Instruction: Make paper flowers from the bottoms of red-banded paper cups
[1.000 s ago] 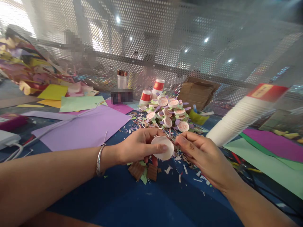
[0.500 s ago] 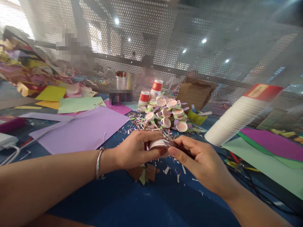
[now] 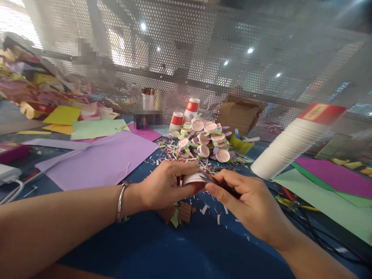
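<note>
My left hand (image 3: 171, 184) is closed around a cut-down white paper cup piece (image 3: 194, 178) with a thin red edge, thumb below and fingers above. From the right, my right hand (image 3: 241, 197) grips a pair of scissors (image 3: 207, 178), their dark metal blades lying against the cup piece; the handles are mostly hidden in my fingers. Just beyond my hands sits a pile of cut cup bottoms (image 3: 203, 137) with green and purple paper bits attached. Paper scraps (image 3: 180, 213) lie beneath my hands on the blue table (image 3: 162, 248).
A tall leaning stack of paper cups (image 3: 293, 143) stands at right, near coloured sheets (image 3: 334, 182) and black cables (image 3: 305, 221). Purple paper (image 3: 101, 161) lies at left with a white cable across it. Behind are red-and-white cups (image 3: 176, 121), a jar (image 3: 148, 100), cardboard (image 3: 241, 114) and a perforated screen (image 3: 186, 46).
The scissors and my right hand have shifted slightly against the cup piece, and the blades lie at a different angle. My left hand stays nearly in place, still holding the piece.
</note>
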### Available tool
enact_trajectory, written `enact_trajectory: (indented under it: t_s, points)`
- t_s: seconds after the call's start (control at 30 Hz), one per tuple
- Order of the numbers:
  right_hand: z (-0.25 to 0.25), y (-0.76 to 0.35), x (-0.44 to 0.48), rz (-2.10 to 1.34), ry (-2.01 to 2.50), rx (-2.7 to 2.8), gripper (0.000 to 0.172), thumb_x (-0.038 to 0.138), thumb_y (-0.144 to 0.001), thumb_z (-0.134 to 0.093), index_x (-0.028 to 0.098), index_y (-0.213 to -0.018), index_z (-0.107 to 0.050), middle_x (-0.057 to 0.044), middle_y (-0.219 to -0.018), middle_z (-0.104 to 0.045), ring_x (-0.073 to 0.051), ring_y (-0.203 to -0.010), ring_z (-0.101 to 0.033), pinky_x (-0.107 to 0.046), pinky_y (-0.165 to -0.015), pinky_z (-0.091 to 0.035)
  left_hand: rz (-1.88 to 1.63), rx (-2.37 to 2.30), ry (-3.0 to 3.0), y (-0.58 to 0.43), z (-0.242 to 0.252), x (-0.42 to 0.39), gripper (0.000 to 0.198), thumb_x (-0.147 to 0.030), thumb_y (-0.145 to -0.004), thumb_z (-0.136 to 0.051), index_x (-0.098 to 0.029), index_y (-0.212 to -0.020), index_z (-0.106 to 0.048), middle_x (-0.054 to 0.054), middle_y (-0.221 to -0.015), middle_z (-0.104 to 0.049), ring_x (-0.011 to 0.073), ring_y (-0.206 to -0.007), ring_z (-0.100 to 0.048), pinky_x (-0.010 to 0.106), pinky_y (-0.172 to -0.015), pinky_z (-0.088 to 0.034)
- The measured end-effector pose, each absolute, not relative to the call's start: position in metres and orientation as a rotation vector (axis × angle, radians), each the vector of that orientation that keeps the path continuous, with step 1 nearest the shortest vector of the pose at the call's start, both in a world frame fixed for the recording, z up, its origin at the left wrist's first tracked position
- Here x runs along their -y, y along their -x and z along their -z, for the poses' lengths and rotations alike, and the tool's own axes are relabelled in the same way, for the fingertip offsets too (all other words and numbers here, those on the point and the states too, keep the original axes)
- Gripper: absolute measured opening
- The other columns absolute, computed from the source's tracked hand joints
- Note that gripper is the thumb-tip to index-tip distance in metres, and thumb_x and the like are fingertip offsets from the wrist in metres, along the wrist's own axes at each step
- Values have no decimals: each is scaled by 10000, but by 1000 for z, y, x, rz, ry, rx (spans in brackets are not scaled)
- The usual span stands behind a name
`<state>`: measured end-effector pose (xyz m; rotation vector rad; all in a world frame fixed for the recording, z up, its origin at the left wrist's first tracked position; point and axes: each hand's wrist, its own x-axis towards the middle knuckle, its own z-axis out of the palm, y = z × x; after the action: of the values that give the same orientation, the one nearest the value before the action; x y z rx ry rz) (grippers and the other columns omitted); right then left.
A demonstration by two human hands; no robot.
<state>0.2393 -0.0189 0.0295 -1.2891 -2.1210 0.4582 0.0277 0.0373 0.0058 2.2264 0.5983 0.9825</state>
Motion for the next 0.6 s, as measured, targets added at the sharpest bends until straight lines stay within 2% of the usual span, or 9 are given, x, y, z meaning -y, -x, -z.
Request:
enact_trajectory:
  t_s: [0.17,0.5,0.6]
  points:
    - [-30,-239,18,-451,1303,2117,410,484,-1009,-544,220,-696,-505,62,-601,-376,-108,-533,-360,-272,-501,-297,-944,-628,-2195,-28,-7,-36,153,-266,-915,-635,-136,-864,-696,-42,-671,-534,75,-609,-430,210,-556,-366]
    - [-28,-242,18,-480,1341,2074,415,489,-1008,-535,210,-702,-556,52,-597,-386,-110,-537,-375,-271,-503,-302,-858,-576,-2080,-29,-6,-39,102,-208,-876,-640,-143,-797,-638,-14,-731,-578,90,-666,-514,195,-585,-422]
    - [-29,-242,15,-543,1341,1947,394,530,-986,-573,207,-766,-621,56,-595,-393,-102,-520,-337,-263,-467,-268,-848,-575,-1915,-30,-4,-42,124,-268,-881,-659,-144,-886,-655,-1,-782,-601,105,-708,-554,202,-599,-448]
